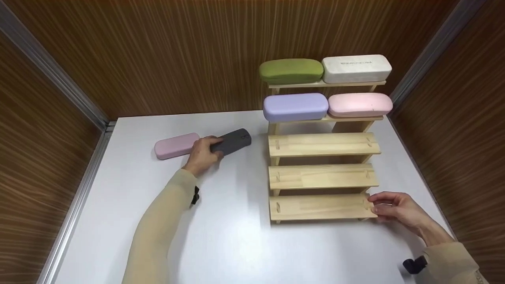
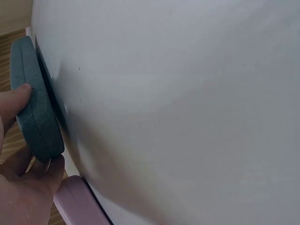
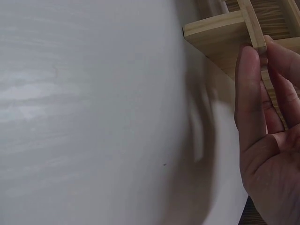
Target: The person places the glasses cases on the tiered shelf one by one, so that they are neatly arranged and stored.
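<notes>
My left hand (image 1: 202, 154) grips a dark grey glasses case (image 1: 233, 142) by its left end. In the left wrist view the case (image 2: 33, 101) looks bluish, its lid seam closed, with my thumb on one side and fingers at its end. A mauve-pink glasses case (image 1: 176, 146) lies just left of that hand. At the right, my right hand (image 1: 400, 209) pinches the right end of the bottom step of a stepped wooden rack (image 1: 323, 207). The right wrist view shows thumb and fingertips on either side of a wooden strip (image 3: 253, 26).
On the rack's top step sit a green case (image 1: 291, 70) and a white case (image 1: 357, 69). A lavender case (image 1: 296, 106) and a light pink case (image 1: 360, 104) fill the step below. Wood-grain panels (image 1: 177, 59) surround the white table (image 1: 221, 236) at the back and sides.
</notes>
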Available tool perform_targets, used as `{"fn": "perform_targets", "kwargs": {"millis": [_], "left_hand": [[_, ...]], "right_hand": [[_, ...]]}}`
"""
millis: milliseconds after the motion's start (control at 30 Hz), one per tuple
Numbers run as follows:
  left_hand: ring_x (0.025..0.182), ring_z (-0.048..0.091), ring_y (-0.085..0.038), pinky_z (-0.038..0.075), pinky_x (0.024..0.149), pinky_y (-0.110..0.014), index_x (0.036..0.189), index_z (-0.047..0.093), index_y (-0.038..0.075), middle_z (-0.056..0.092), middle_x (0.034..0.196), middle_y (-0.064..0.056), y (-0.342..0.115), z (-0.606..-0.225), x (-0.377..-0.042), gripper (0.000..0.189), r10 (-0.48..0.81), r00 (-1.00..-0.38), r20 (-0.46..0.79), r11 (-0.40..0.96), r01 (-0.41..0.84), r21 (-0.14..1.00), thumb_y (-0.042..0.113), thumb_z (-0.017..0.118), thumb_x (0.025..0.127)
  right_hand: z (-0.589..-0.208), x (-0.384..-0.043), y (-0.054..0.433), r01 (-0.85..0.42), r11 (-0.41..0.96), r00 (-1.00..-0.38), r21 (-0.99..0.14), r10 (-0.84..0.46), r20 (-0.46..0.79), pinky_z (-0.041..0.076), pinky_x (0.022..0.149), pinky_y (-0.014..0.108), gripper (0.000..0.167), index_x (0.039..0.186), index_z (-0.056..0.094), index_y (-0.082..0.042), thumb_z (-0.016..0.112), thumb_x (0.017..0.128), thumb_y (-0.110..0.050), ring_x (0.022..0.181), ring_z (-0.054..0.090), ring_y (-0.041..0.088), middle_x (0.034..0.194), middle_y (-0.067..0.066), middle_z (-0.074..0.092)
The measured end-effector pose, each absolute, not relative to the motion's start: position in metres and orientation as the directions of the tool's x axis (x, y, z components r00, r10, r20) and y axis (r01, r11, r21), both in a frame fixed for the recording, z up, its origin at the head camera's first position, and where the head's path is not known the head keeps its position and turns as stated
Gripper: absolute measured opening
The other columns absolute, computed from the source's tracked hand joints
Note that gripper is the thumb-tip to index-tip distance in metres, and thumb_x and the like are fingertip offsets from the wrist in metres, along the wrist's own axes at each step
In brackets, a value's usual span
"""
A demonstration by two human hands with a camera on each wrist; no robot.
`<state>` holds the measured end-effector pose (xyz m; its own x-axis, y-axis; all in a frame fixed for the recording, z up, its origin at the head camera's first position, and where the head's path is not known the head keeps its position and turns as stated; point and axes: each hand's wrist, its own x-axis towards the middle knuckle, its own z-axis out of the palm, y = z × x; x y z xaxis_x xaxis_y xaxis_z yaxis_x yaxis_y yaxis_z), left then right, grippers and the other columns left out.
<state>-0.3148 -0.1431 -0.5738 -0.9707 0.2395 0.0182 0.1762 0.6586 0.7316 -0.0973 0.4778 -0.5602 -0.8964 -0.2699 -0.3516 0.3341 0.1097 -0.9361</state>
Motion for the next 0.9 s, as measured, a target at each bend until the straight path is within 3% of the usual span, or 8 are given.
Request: {"fn": "perform_targets", "kwargs": {"millis": [367, 900], "left_hand": [[0.153, 0.059, -0.04, 0.039, 0.136, -0.054, 0.15, 0.072, 0.009, 0.068, 0.158, -0.018, -0.157, -0.568, -0.302, 0.049, 0.205, -0.979, 0.011, 0.622, 0.138, 0.771, 0.01, 0.078, 0.101], [0.152, 0.062, -0.041, 0.041, 0.134, -0.057, 0.144, 0.075, 0.004, 0.071, 0.154, -0.021, -0.181, -0.529, -0.275, 0.047, 0.241, -0.961, 0.133, 0.575, 0.252, 0.779, 0.007, 0.078, 0.097]], "right_hand": [[-0.56, -0.096, 0.478, 0.319, 0.088, -0.898, -0.944, -0.289, -0.331, 0.069, 0.077, 0.025, 0.038, 0.12, 0.086, -0.02, 0.066, 0.105, 0.009, 0.094, 0.081, 0.004, 0.114, -0.013, 0.084], [-0.559, -0.097, 0.477, 0.32, 0.107, -0.9, -0.941, -0.278, -0.337, 0.068, 0.079, 0.024, 0.039, 0.12, 0.086, -0.021, 0.068, 0.104, 0.009, 0.095, 0.08, 0.003, 0.11, -0.014, 0.083]]}}
